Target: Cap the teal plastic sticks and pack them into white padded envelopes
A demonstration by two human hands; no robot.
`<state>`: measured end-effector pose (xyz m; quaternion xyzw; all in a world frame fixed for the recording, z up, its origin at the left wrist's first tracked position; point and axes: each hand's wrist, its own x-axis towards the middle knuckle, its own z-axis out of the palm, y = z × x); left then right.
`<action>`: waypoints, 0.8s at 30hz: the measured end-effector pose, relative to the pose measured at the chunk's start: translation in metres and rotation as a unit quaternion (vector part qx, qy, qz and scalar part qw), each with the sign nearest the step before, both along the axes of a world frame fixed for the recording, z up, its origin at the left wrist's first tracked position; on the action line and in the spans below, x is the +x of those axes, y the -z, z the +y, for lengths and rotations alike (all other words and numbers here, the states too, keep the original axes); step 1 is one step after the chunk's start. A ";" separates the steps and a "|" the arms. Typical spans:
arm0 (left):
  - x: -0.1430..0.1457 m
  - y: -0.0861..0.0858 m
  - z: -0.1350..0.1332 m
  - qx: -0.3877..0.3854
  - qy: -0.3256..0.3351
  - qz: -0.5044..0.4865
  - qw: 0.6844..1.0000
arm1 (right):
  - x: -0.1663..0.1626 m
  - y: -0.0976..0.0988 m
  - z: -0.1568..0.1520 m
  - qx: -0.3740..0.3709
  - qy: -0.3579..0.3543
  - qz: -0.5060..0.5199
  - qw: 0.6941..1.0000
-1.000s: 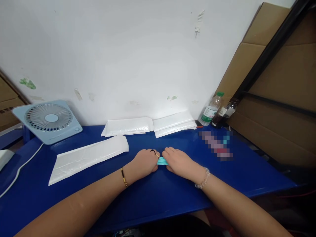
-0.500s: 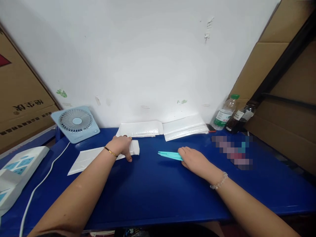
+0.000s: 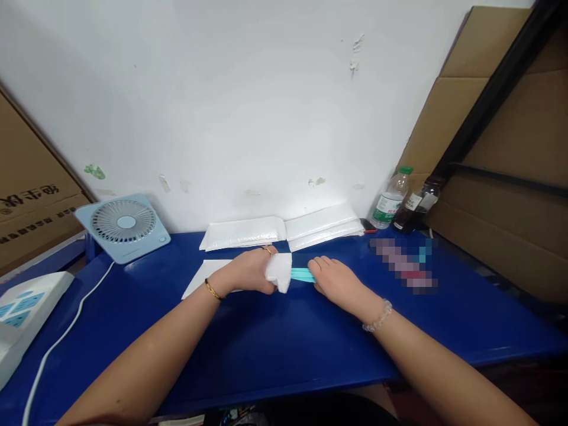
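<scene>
My left hand (image 3: 252, 269) is closed around a white padded envelope (image 3: 279, 272) near its right end, which bulges a little. The envelope's other end reaches out flat to the left behind my wrist. Facing it, my right hand (image 3: 335, 281) grips a bundle of slim teal strips (image 3: 302, 274), their right part hidden under the fingers. The left tips of the strips are out of sight at the envelope's right end; whether they are inside or behind it I cannot tell. Both hands are low over the blue table (image 3: 275, 349).
Two piles of white padded envelopes, a left pile (image 3: 244, 231) and a right pile (image 3: 323, 226), lie by the wall. A blue fan (image 3: 126, 225) and a white power strip (image 3: 31, 313) are at left. A clear bottle (image 3: 390, 201) and a dark bottle (image 3: 417, 207) stand at right.
My left hand has picked up the padded envelope's right end and moved it right, up to the teal strips. My right hand still holds the strips. The view has shifted slightly.
</scene>
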<state>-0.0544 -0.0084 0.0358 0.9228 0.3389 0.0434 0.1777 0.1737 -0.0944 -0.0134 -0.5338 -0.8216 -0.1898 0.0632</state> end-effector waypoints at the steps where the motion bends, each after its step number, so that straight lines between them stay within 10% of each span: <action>1: 0.004 0.001 -0.004 0.001 0.005 -0.007 1.000 | -0.001 -0.001 0.000 0.004 0.000 -0.001 1.000; 6: 0.021 0.000 -0.017 -0.030 -0.016 -0.082 0.996 | -0.007 -0.039 0.010 0.023 -0.041 -0.045 0.998; 15: 0.029 -0.034 -0.008 -0.250 0.015 -0.461 0.851 | -0.054 -0.209 0.029 0.013 -0.134 -0.157 0.978; 24: 0.014 -0.025 0.000 -0.453 0.118 -0.554 0.688 | -0.088 -0.245 0.035 -0.104 -0.145 -0.094 0.979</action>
